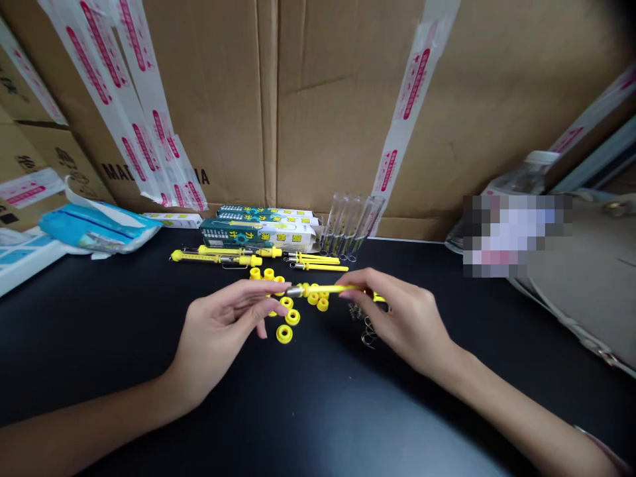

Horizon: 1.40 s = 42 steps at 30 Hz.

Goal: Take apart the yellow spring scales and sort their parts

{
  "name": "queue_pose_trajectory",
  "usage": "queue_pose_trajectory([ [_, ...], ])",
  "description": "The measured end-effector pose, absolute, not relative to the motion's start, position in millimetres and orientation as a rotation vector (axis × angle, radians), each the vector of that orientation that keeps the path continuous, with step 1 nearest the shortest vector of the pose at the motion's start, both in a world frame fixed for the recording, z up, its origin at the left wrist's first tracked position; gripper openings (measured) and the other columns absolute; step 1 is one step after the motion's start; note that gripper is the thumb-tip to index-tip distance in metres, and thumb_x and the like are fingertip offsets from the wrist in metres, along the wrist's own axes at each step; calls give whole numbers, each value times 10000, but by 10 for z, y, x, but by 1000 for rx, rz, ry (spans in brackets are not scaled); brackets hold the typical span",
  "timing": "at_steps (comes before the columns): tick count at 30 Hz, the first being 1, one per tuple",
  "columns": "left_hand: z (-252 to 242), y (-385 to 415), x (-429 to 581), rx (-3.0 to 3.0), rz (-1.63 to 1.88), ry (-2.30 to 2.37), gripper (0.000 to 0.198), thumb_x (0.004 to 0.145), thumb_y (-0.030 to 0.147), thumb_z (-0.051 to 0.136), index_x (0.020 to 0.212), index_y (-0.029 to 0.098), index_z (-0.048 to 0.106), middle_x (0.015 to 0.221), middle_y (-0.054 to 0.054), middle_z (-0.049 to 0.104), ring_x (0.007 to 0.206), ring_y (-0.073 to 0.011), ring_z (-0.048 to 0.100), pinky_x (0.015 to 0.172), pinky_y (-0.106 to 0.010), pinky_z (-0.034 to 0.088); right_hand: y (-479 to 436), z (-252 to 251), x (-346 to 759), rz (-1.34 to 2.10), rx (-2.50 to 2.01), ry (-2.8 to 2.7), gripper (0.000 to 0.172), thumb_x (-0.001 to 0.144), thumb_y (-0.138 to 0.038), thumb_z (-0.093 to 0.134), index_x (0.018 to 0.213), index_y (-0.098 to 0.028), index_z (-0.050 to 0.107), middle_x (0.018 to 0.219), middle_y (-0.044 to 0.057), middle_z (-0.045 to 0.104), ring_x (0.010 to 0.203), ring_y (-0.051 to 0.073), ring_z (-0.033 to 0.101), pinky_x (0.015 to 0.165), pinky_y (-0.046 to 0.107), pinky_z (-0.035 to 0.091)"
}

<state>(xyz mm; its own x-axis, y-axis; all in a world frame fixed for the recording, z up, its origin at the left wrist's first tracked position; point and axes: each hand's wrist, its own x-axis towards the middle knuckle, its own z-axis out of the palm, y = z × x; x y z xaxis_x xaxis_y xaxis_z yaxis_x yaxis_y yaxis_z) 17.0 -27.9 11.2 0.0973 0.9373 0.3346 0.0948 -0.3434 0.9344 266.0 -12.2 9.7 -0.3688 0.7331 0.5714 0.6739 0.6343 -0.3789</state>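
My right hand (385, 301) pinches the end of a thin yellow plastic rod (328, 289) between thumb and fingers. The rod lies level above the table, with a yellow collar and a short metal cap (294, 291) at its left end. There my left hand (231, 315) has its fingers stretched out; the index fingertip touches or nearly touches the cap, and the thumb is apart below it. Loose yellow ring caps (285, 334) lie underneath, several of them. Similar yellow rods (322, 267) with metal ends rest behind. Small springs and wire hooks (368, 333) are partly hidden by my right hand.
Assembled yellow spring scales (216, 258) lie at the back left, before green-and-white boxes (256, 233). Clear tubes (348, 225) stand upright beside the boxes. A blue packet (102, 225) is far left; a plastic bottle (527, 173) and a beige bag (581, 265) are right. Cardboard (338, 99) walls the back.
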Motion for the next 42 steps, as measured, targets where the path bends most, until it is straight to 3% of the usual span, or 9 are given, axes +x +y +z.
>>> queue_pose_trajectory([
  [4,114,-175,104,1611,1396,1084,178,855,355,731,893,182,749,827,-58,758,644,-165,692,467,-223,520,88,88,2724,-12,-1235,-1981,116,958,-231,590,962,-203,703,919,53,704,775,181,641,717,287,497],
  [7,95,-43,17,1829,1434,1179,451,1005,424,465,690,168,663,616,-32,647,513,-129,595,425,-224,464,280,46,2735,-49,-1300,-1901,132,924,-249,632,938,-188,748,923,77,631,776,196,587,709,318,480],
  [10,79,129,-110,1927,1476,1248,339,1019,349,417,865,180,667,707,-30,644,564,-131,587,458,-229,464,438,-14,2729,-29,-1348,-1875,142,910,-261,648,941,-194,769,811,43,570,674,173,538,651,309,460],
  [15,98,409,-356,2248,1379,1373,313,958,176,410,1076,206,699,965,-47,703,816,-173,634,779,-307,503,545,-98,2738,37,-1365,-1919,137,897,-229,658,928,-205,790,754,22,559,639,157,533,634,294,444],
  [17,95,488,-437,2381,1295,1416,317,951,175,423,1079,216,709,1092,-66,682,1042,-222,608,922,-359,456,556,-119,2745,52,-1368,-1927,142,893,-221,657,933,-207,793,764,26,569,644,159,540,638,297,448],
  [19,75,547,-499,2486,1212,1467,262,945,231,482,1051,222,721,1094,-73,667,1083,-253,573,973,-406,415,566,-140,2747,65,-1370,-1927,138,885,-215,662,925,-209,794,764,26,576,638,159,543,633,299,454],
  [26,-36,671,-618,2693,874,1661,273,869,423,686,1077,245,703,1081,-80,652,1045,-323,542,844,-434,376,587,-200,2751,89,-1300,-1930,135,867,-170,662,959,-196,758,796,26,630,665,157,613,658,295,513],
  [36,-60,653,-600,2784,703,1746,218,923,421,628,1026,229,643,1063,-59,667,1036,-301,571,804,-390,361,117,36,2592,24,-942,-2190,132,952,-258,606,953,-185,717,933,69,687,861,189,656,782,306,528],
  [42,-54,639,-577,2809,679,1759,202,933,411,615,1005,222,614,1066,-52,686,1020,-289,585,802,-387,370,128,44,2644,-44,-1019,-2334,165,952,-129,537,999,-133,694,935,97,682,851,207,649,761,328,522],
])
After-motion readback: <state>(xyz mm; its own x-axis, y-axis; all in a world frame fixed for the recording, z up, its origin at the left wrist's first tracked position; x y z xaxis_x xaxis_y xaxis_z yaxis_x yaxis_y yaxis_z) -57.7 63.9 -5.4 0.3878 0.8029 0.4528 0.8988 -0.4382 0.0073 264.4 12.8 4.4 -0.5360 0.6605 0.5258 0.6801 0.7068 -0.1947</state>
